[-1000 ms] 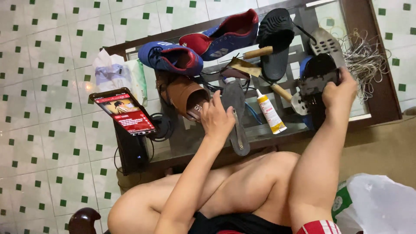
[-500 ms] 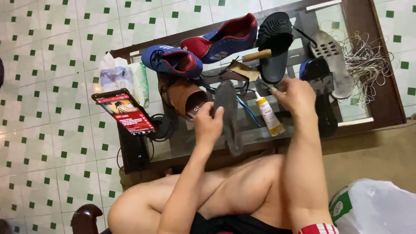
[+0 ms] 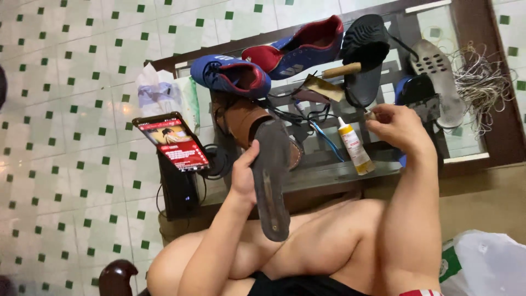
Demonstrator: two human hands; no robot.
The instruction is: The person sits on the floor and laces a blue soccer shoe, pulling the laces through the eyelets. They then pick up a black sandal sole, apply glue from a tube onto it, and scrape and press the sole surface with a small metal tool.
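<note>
My left hand [image 3: 244, 178] grips a long dark shoe sole [image 3: 271, 181] by its edge and holds it upright over my knee, in front of the glass table. My right hand [image 3: 400, 129] hovers above the table's near edge with its fingers closed on a small wooden-handled tool [image 3: 372, 115], of which only the tip shows. A white glue bottle with a yellow label [image 3: 353, 147] lies on the glass just left of that hand. A brown shoe [image 3: 241, 118] sits behind the sole.
The dark-framed glass table [image 3: 482, 156] carries two blue-and-red sports shoes [image 3: 233, 74], a black sole [image 3: 364, 55], a perforated grey insole [image 3: 438, 82], a tangle of thread [image 3: 485, 82] and wires. A phone [image 3: 174, 143] leans on a black stand. A white plastic bag [image 3: 487, 263] lies at lower right.
My right hand has pulled back from the black shoe at the far right toward the glue bottle, now closed on a small tool. The left hand has turned the sole more upright.
</note>
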